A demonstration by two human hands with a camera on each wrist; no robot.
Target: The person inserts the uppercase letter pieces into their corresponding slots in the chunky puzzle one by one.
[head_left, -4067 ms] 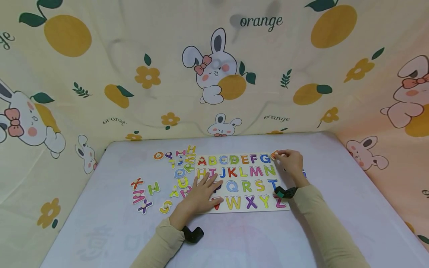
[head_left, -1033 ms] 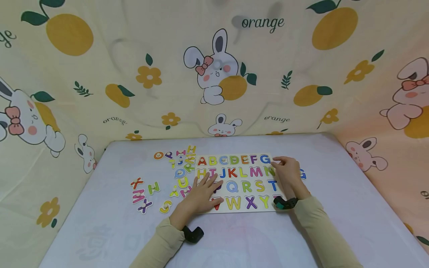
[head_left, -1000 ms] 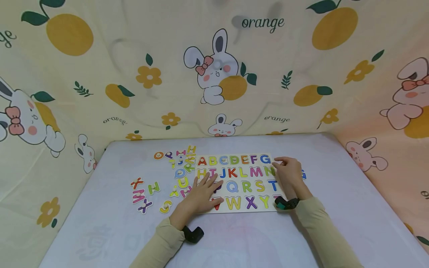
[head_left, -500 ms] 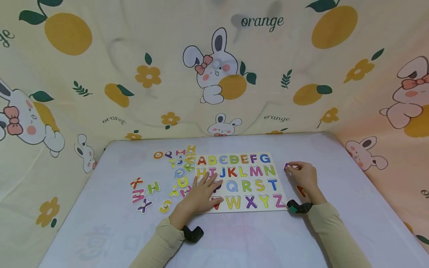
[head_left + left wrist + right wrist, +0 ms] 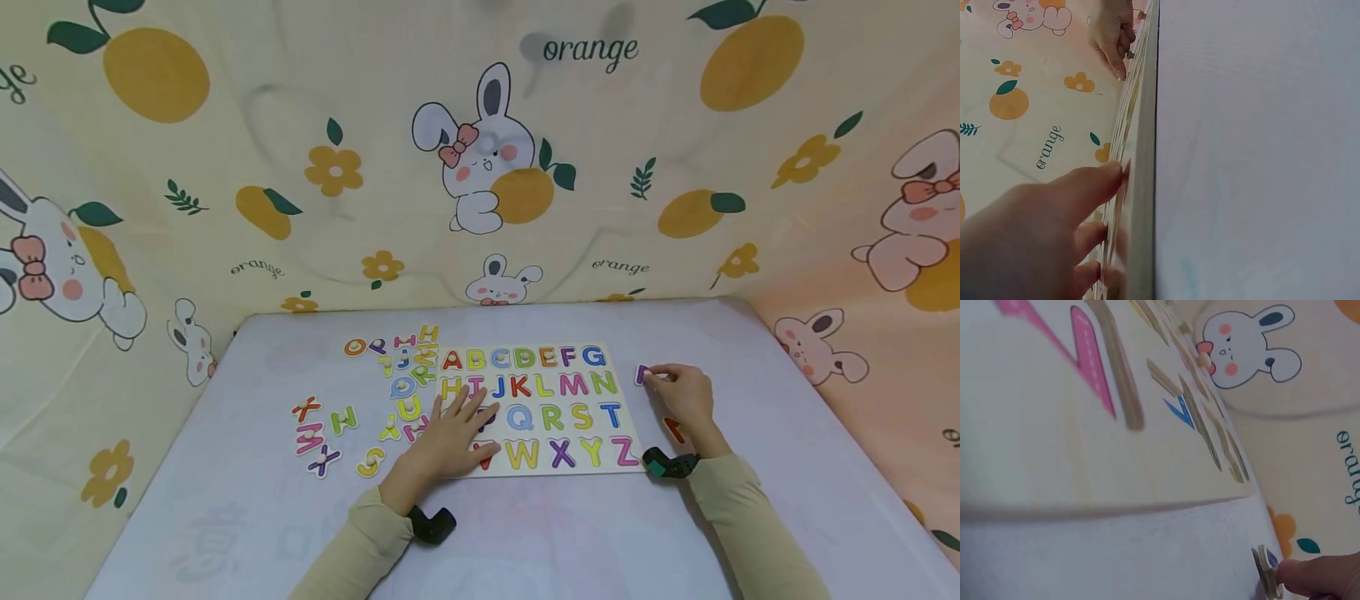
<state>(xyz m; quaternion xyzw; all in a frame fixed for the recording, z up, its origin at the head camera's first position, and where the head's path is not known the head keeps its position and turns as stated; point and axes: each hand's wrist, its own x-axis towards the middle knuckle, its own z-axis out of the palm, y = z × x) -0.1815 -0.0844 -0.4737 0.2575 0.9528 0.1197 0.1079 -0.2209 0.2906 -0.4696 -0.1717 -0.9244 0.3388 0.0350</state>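
Note:
My left hand (image 5: 447, 443) lies with fingers spread on the white alphabet board (image 5: 536, 475), over its lower left letters. In the left wrist view, the fingertips (image 5: 1110, 172) of that hand touch the board's surface. Right of the board, my right hand (image 5: 684, 398) pinches a small purple letter piece (image 5: 641, 375); which letter it is cannot be made out. The right wrist view has the thumb (image 5: 1316, 575) against this letter piece (image 5: 1265, 572), which is seen edge-on. A red letter piece (image 5: 673, 429) lies on the table beside the right wrist.
Several loose letter pieces crowd the board's left edge, among them a blue Q (image 5: 402, 387) and a yellow S (image 5: 371, 462). Farther left lie a green N (image 5: 344, 421) and a purple X (image 5: 324, 461). A patterned cloth (image 5: 487, 283) hangs behind the white table (image 5: 225, 500).
My right hand has gone from the board's upper right corner, where it held an orange piece earlier, rightward and down to the purple letter piece. My left hand stays put.

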